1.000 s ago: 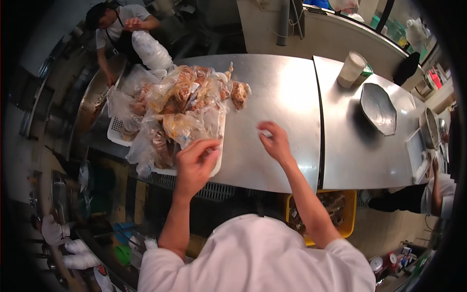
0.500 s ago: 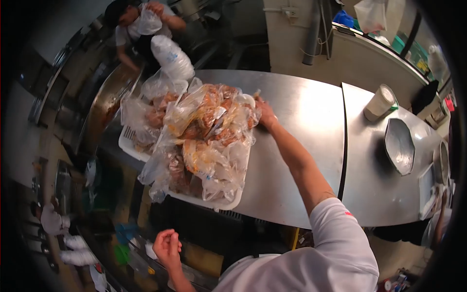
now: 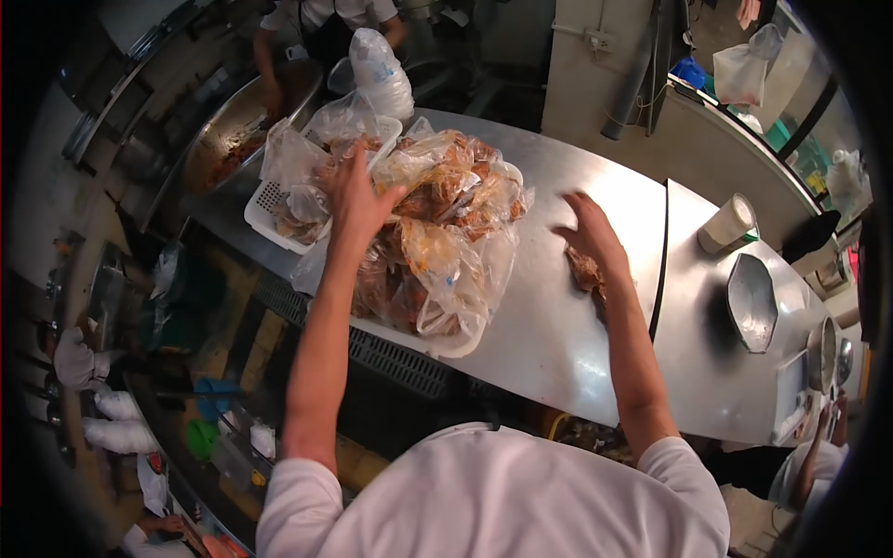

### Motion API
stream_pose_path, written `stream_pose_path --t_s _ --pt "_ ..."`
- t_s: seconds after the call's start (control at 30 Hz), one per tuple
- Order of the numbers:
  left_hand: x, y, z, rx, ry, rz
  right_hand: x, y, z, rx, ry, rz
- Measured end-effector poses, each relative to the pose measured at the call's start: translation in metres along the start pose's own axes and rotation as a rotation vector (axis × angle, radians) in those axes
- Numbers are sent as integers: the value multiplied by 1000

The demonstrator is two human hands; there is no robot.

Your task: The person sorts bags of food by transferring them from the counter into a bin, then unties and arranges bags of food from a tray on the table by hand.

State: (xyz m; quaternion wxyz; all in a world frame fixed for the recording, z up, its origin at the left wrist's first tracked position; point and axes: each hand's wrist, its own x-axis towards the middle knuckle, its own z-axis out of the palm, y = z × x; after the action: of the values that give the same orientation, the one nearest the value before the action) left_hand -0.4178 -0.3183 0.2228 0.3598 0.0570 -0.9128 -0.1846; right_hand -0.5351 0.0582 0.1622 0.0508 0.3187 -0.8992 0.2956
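My left hand is over the near side of the baskets, fingers stretched and thumb apart, with no object in its grip. Beneath and beside it, clear plastic bags of reddish-brown meat are heaped in a white basket. A second white perforated basket with more bagged pieces stands to its left. My right hand hovers above the steel table, fingers spread. Just under its wrist lies a brown piece of meat, partly hidden by the forearm.
A large metal bowl with reddish food stands at the far left, where a co-worker's arm reaches in. Stacked white foam containers are behind the baskets. A pale tub and a metal dish sit on the right-hand table.
My left hand has come up from near my body to over the baskets and opened. My right hand has moved right from the basket's edge; the brown piece now shows on the table.
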Motion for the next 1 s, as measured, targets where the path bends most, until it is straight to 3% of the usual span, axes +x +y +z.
stream_pose_path --t_s 0.07,0.1,0.23,0.3,0.37,0.4,0.5,0.57,0.67,0.73,0.77,0.8,0.87,0.97,1.0 --pt "30 -17 24 118 -111 49 41 -77 -12 303 68 -154" --pt "52 -4 18 -15 -115 61 62 -107 -15 412 51 -281" --pt "119 60 -30 -260 2 267 143 -173 0 361 398 -606" --pt "130 72 -52 -181 64 256 168 -193 -11 328 275 -464" --pt "113 66 -55 -172 84 152 170 -203 -27 409 312 -442" --pt "95 63 -39 -345 178 114 167 -207 -33 492 341 -403" --pt "56 50 -23 -642 -28 36 157 -207 -34 499 285 -317" --pt "68 34 -34 -694 -289 -117 143 -221 -48 477 264 -289" --pt "67 68 -58 -884 -317 -129 128 -223 -54 491 166 -193" --pt "54 80 -48 -1010 -343 -222 124 -221 -42 911 229 -284" --pt "52 79 -48 -1010 -339 -224 114 -220 -33 910 224 -286" --pt "53 78 -50 -909 -336 -206 98 -219 -20 668 630 -305" --pt "56 85 -48 -810 -330 -187 69 -220 11 399 1021 -314" --pt "37 116 -27 -722 -175 85 42 -219 70 -115 1049 -51" --pt "33 117 -27 -649 -119 120 47 -208 82 390 839 -41"
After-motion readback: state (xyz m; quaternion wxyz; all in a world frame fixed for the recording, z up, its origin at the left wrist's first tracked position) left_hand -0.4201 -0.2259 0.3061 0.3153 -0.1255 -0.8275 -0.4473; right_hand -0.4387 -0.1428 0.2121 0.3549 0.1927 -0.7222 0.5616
